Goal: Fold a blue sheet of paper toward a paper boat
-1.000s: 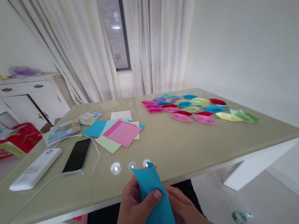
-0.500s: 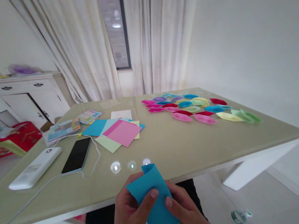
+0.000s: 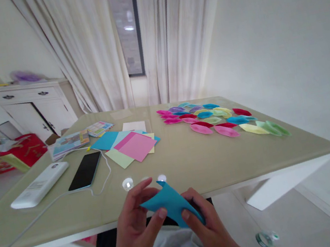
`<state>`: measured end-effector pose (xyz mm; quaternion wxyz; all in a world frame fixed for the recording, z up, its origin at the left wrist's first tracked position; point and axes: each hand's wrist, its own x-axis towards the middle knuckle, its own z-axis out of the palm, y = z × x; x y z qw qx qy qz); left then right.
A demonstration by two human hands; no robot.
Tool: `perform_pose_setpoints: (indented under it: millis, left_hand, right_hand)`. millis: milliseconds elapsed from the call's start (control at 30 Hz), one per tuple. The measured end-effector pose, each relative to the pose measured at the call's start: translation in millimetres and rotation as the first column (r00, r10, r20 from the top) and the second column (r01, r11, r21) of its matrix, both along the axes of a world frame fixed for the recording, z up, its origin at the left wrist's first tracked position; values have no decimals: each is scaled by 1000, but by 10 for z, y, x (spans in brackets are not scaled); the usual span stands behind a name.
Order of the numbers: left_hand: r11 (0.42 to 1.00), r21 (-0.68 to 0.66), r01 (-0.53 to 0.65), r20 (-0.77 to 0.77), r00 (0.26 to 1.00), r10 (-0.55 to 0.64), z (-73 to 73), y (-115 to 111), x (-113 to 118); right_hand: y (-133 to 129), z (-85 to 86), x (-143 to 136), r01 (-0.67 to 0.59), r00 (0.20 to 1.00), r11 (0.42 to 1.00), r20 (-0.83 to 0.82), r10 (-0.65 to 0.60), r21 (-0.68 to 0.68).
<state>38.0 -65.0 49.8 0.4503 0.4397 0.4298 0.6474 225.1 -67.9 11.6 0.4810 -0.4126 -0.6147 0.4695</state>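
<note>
A sheet of blue paper (image 3: 174, 205), partly folded, is held over my lap at the table's front edge. One pointed corner aims left and a small flap curls up at its top. My right hand (image 3: 202, 215) grips the paper's lower right part, thumb in front and fingers behind. My left hand (image 3: 139, 221) has its thumb on the paper's lower left edge. Its index finger is raised away, and other fingers are partly behind the left corner. Folded paper petal shapes (image 3: 208, 123) in several colours lie on the table's right half. Flat coloured sheets (image 3: 137, 145) are fanned out at centre left.
A black phone (image 3: 85, 171) and a white power bank (image 3: 40, 186) lie on the left with a white cable (image 3: 35, 219). Booklets (image 3: 69, 144) are stacked behind them. A roll of tape (image 3: 264, 239) is on the floor at right.
The blue paper has turned and its lower part no longer hangs down, so it looks shorter. My left fingers have loosened and lifted. Things on the table have not moved.
</note>
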Motion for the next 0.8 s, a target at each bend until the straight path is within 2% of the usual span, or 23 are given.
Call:
perform_pose_setpoints:
  millis: [200, 267, 333, 400, 467, 600, 667, 733, 800]
  left_hand:
    - [996, 86, 15, -196, 981, 2, -120, 148, -213]
    - [991, 131, 19, -267, 963, 17, -140, 190, -293]
    - [976, 207, 65, -416, 909, 28, -131, 226, -367]
    - [944, 302, 135, -571, 818, 66, -93, 271, -427]
    - [885, 421, 198, -659, 737, 148, -45, 338, -468]
    - [708, 655, 263, -692, 585, 423, -51, 522, -517]
    - [673, 681, 287, -718, 442, 538, -148, 597, -541]
    - [685, 644, 341, -765, 291, 574, -294, 629, -568]
    - [709, 607, 359, -792, 193, 579, -453, 613, -598]
  right_hand:
    - [29, -31, 55, 98, 975, 981, 182, -128, 167]
    - [61, -28, 76, 110, 949, 955, 255, -183, 277]
    - [121, -10, 106, 84, 914, 905, 330, -237, 417]
    - [206, 25, 152, 40, 860, 832, 404, -310, 554]
    - [306, 75, 213, -26, 781, 757, 486, -392, 652]
    - [504, 160, 326, -214, 598, 610, 596, -536, 763]
    - [572, 159, 349, -272, 520, 595, 636, -571, 756]
    - [603, 121, 352, -287, 462, 622, 674, -576, 729]
    - [594, 57, 354, -278, 446, 644, 690, -570, 712]
